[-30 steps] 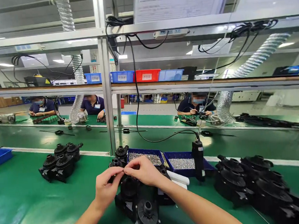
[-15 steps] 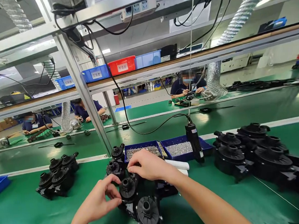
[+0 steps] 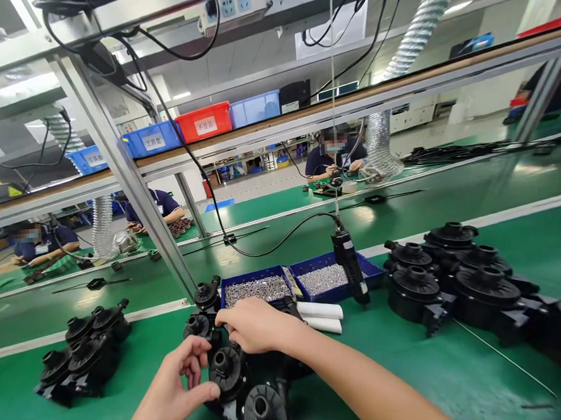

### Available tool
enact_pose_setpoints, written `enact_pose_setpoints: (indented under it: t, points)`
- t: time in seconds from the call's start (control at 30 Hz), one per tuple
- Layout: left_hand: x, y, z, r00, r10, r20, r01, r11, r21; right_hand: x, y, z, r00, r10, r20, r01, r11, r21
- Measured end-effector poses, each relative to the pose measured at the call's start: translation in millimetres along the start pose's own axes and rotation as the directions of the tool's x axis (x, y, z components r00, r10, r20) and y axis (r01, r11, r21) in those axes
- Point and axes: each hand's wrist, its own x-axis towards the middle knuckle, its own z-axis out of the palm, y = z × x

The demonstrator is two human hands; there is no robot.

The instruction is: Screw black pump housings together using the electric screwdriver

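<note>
A cluster of black round pump housings (image 3: 234, 377) lies on the green mat right in front of me. My left hand (image 3: 177, 384) is at the cluster's left side, thumb and fingers pinched against the rim of one housing. My right hand (image 3: 254, 325) lies curled over the top of the cluster, fingers closed on a housing; what is under the fingertips is hidden. Behind them stand two blue trays of small silver screws (image 3: 259, 290), and a black electric screwdriver (image 3: 349, 269) hangs on a cable over the right tray.
More black housings are stacked at the right (image 3: 456, 281) and left (image 3: 80, 358). White tubes (image 3: 320, 316) lie beside the trays. A slanted aluminium post (image 3: 131, 187) rises at the left. Other people work at benches beyond the conveyor (image 3: 336, 153).
The view has tilted and swung right. My left hand dropped from beside my right hand to the cluster's lower left side. My right hand stays on top of the housings.
</note>
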Motion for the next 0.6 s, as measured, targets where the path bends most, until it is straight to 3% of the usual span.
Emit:
enact_pose_setpoints:
  t: [0.17,0.23,0.3,0.37,0.43,0.53,0.6]
  points:
    - [5,-10,-4.5,0.997,0.019,-0.071,-0.016,0.999,0.047,8,-1,8,0.999,0.007,0.036,-0.007,1.000,-0.008]
    - [7,-15,-15.6,0.982,0.049,-0.180,-0.044,0.998,0.033,10,-2,9,0.999,0.020,0.043,-0.021,1.000,0.011]
    - [9,-19,-30.3,0.932,0.060,-0.357,-0.067,0.998,-0.009,11,-1,9,0.998,0.029,0.059,-0.031,0.999,0.031]
    - [11,-23,-45.7,0.828,0.028,-0.560,-0.075,0.995,-0.062,11,1,7,0.996,0.018,0.084,-0.023,0.998,0.058]
    - [12,-28,-61.9,0.696,-0.010,-0.718,-0.094,0.990,-0.104,10,4,5,0.993,0.000,0.115,-0.010,0.996,0.086]
    - [11,-39,-96.0,0.518,-0.053,-0.854,-0.155,0.976,-0.155,5,8,-1,0.983,-0.015,0.181,-0.007,0.992,0.123]
    - [8,-49,-129.5,0.429,-0.072,-0.900,-0.112,0.985,-0.132,1,10,-7,0.976,-0.025,0.216,-0.005,0.990,0.139]
